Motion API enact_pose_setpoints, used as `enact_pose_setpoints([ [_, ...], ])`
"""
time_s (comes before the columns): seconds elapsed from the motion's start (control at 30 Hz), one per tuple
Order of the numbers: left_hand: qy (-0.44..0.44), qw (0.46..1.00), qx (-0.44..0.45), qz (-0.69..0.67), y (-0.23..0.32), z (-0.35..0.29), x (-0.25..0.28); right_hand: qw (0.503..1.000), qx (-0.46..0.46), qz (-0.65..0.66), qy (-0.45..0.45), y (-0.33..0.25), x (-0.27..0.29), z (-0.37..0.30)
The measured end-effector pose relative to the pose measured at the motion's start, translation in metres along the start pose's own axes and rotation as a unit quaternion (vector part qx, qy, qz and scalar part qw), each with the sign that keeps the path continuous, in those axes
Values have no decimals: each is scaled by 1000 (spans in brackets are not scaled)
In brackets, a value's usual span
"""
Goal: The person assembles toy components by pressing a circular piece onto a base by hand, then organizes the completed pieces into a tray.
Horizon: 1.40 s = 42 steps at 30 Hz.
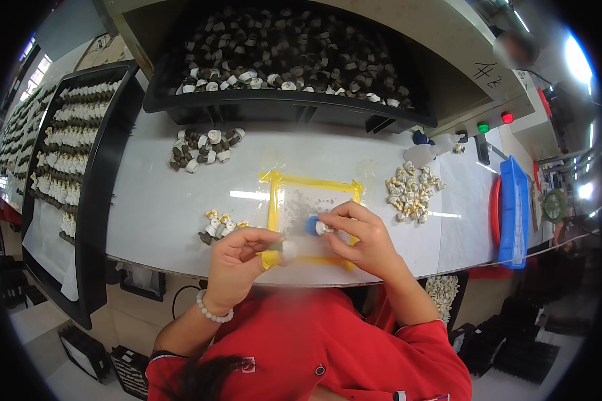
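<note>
From my remote seat, nearest is the left hand (pixel 236 262), its thumb and forefinger closed on a blurred dark-and-white figurine base (pixel 287 250); a yellow wrap (pixel 269 259) covers the thumb tip. Just right of those fingers, the right hand (pixel 368 239) pinches a small white figurine piece (pixel 323 228) between thumb and forefinger, a blue bit (pixel 312 225) showing beside its fingertips, though I cannot tell what that is. Both pieces look light and stiff to me, probably smooth enough to slip, and I'd guess thin edges could chip, so I would take hold lightly round the thick sides, leaving the ends free. Under the right fingers lies a yellow tape frame (pixel 272 200). Left of the left fingertips sit joined figurines (pixel 222 226); beyond them, a heap of dark-and-white bases (pixel 204 148). Well right of the right fingers are gold-and-white figurine tops (pixel 413 192). Farthest ahead stands the black bin (pixel 294 101), heaped with more bases.
</note>
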<state>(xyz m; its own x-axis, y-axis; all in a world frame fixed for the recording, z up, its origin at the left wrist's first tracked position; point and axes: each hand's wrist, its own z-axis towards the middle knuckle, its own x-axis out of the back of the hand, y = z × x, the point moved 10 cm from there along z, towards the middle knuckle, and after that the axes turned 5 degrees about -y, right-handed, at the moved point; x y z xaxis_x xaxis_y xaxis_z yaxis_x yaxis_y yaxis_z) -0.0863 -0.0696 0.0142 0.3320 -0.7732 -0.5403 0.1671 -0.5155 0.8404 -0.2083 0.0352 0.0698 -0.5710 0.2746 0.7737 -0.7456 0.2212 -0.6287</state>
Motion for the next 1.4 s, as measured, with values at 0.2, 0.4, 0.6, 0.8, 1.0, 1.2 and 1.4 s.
enact_pose_setpoints([
  [0.2, 16, 999, 37, -25, -13, 2, -10, 979, -47, 199, 11, 9, -1, -12],
  [0.4, 23, 998, 47, -34, -22, 2, -9, 949, -36, 313, -8, 4, -7, -14],
  [0.6, -10, 998, 47, -50, -23, 2, -14, 947, -37, 320, -7, 4, -10, -15],
  [0.8, -1, 998, 35, -57, -23, 1, -17, 977, -39, 209, -11, -4, -5, -17],
  [1.0, 0, 1000, -8, 29, -19, 4, -21, 988, -4, 153, 6, -14, 3, -14],
  [1.2, -20, 999, 24, 20, -8, 7, -20, 966, 29, 254, 24, -6, -2, -13],
  [1.4, 101, 949, -161, 251, 64, -17, 58, 995, -76, -1, 63, 49, 37, -41],
])
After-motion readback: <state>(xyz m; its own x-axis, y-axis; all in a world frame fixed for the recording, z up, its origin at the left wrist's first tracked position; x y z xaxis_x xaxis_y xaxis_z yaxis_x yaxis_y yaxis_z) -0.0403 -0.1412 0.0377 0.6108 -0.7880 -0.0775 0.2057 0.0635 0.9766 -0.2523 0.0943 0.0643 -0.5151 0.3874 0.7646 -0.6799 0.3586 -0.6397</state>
